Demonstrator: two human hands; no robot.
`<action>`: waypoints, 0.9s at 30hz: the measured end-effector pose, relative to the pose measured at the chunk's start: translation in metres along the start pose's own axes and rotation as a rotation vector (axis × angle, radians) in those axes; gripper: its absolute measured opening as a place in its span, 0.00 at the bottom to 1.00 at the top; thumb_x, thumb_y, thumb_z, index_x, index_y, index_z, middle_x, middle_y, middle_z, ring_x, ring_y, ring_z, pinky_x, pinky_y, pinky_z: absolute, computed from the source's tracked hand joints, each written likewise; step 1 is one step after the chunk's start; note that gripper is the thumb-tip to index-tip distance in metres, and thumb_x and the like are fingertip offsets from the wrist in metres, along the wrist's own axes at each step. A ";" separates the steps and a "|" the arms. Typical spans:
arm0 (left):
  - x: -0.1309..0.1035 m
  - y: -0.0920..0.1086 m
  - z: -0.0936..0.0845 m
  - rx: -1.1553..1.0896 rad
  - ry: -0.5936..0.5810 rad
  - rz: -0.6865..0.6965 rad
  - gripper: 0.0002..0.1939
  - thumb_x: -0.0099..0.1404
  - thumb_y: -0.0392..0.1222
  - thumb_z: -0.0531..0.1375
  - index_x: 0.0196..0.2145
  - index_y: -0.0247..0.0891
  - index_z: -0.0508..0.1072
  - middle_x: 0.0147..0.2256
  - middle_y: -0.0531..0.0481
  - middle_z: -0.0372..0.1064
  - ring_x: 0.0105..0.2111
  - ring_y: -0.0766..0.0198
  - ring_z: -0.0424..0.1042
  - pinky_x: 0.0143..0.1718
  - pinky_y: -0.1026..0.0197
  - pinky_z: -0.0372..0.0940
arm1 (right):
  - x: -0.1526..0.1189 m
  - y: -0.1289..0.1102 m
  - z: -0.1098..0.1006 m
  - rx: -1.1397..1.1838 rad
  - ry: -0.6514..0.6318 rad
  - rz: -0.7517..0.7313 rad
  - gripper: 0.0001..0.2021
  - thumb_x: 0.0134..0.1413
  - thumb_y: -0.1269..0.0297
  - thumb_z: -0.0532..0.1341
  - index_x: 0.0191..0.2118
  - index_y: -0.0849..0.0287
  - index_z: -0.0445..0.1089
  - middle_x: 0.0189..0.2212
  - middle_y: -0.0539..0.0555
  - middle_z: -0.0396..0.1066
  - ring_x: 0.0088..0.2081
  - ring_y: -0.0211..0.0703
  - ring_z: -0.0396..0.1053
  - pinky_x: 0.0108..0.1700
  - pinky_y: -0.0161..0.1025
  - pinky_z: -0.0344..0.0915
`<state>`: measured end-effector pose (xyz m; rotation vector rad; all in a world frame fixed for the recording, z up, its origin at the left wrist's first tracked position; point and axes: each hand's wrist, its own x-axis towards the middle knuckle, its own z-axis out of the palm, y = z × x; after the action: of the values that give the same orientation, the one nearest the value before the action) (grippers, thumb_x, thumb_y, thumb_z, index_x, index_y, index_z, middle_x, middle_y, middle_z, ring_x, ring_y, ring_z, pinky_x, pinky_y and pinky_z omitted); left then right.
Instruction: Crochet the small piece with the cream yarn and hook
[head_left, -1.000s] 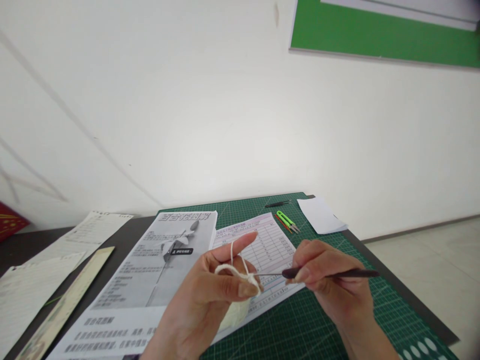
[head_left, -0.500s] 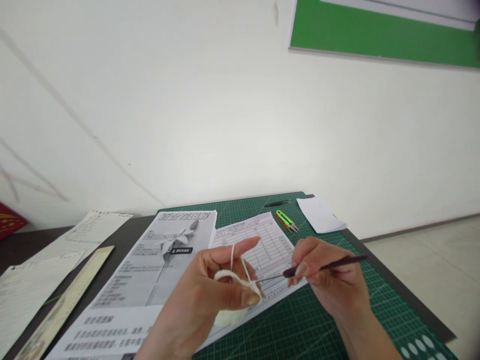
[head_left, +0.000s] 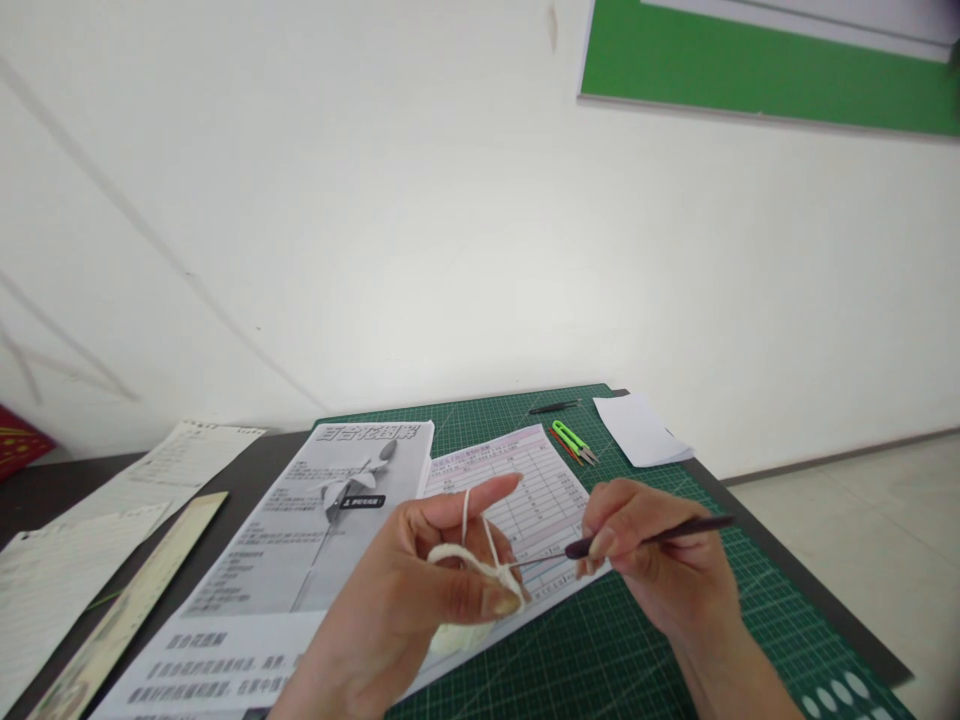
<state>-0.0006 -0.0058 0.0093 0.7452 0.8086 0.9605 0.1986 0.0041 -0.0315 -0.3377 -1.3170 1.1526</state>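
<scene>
Between the thumb and fingers of my left hand (head_left: 431, 580) is a strip of cream crochet work (head_left: 469, 559). A strand of yarn (head_left: 465, 515) loops over my raised left forefinger and runs down to the stitches. My right hand (head_left: 652, 545) grips a crochet hook (head_left: 581, 547) by its dark handle. The thin metal shaft points left, and its tip meets the crochet work at my left fingertips; the hook's end is too small to make out. Below my left hand, partly hidden, a pale yellow ball of yarn (head_left: 457, 637) lies on the printed sheet.
A green cutting mat (head_left: 555, 650) covers much of the dark table. On it lie a chart sheet (head_left: 510, 460), green thread snips (head_left: 571, 438), tweezers (head_left: 553, 407) and folded white paper (head_left: 641, 430). Leftward are a printed page (head_left: 262, 560), a ruler (head_left: 135, 605) and lined papers (head_left: 67, 570).
Almost nothing differs. The crochet hook's handle has tilted very slightly in my right hand, and the crochet work has shifted a touch at its tip.
</scene>
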 end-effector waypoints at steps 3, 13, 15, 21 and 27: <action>-0.001 0.000 0.005 -0.014 0.032 0.048 0.27 0.38 0.25 0.69 0.39 0.42 0.82 0.18 0.54 0.74 0.21 0.69 0.67 0.26 0.67 0.58 | -0.002 0.002 0.004 0.011 0.059 -0.009 0.03 0.52 0.69 0.67 0.34 0.56 0.79 0.26 0.52 0.75 0.26 0.37 0.72 0.27 0.33 0.71; -0.002 -0.004 0.008 -0.074 0.067 0.121 0.29 0.40 0.24 0.70 0.42 0.42 0.80 0.15 0.58 0.68 0.22 0.69 0.67 0.27 0.68 0.59 | -0.005 0.008 0.007 0.025 0.101 -0.019 0.04 0.53 0.69 0.66 0.35 0.56 0.79 0.28 0.51 0.74 0.26 0.36 0.73 0.28 0.33 0.71; -0.002 -0.004 0.008 -0.064 0.071 0.111 0.29 0.40 0.25 0.70 0.42 0.43 0.80 0.15 0.58 0.68 0.22 0.69 0.67 0.26 0.68 0.58 | -0.005 0.008 0.007 0.035 0.106 -0.012 0.03 0.53 0.69 0.66 0.34 0.57 0.78 0.28 0.51 0.74 0.26 0.36 0.73 0.29 0.32 0.71; -0.003 -0.002 0.007 -0.021 0.099 0.100 0.29 0.38 0.25 0.70 0.40 0.44 0.81 0.17 0.56 0.70 0.22 0.69 0.67 0.26 0.67 0.58 | -0.004 0.007 0.007 0.052 0.124 0.001 0.03 0.51 0.69 0.67 0.34 0.56 0.79 0.27 0.51 0.74 0.25 0.37 0.73 0.26 0.33 0.71; -0.004 -0.001 0.007 -0.018 0.090 0.059 0.29 0.37 0.25 0.70 0.39 0.44 0.82 0.18 0.55 0.73 0.21 0.70 0.66 0.24 0.67 0.56 | -0.004 0.004 0.006 0.022 0.109 -0.006 0.02 0.51 0.69 0.67 0.33 0.56 0.79 0.26 0.52 0.74 0.25 0.38 0.72 0.27 0.34 0.70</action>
<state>0.0046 -0.0109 0.0124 0.7181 0.8591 1.0587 0.1927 0.0004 -0.0347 -0.3752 -1.2083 1.1270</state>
